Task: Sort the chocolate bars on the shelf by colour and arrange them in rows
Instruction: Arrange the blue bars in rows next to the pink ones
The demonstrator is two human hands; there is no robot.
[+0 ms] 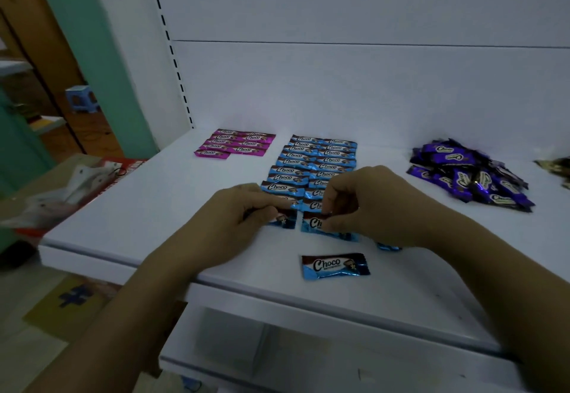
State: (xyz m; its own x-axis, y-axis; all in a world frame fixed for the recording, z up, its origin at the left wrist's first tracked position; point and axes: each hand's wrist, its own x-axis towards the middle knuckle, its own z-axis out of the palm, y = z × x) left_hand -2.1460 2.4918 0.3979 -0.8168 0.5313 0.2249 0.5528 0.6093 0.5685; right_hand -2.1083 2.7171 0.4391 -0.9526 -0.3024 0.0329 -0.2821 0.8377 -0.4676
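On the shelf (pixel 148 213), left hand (pixel 234 220) pinches blue bar (pixel 287 220), right hand (pixel 373 204) pinches neighbouring bar (pixel 312 225).

"Choco" — on chocolate bars (pixel 335 265)

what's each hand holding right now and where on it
Left hand grips the left blue bar by its left end; right hand pinches the right blue bar at its upper edge.

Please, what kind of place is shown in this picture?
Probably a shop, or a mock-up of one. The white shelf has a slotted upright at its back, as store racks do, and many identical wrapped Choco bars lie on it: pink rows, blue rows, a purple pile.
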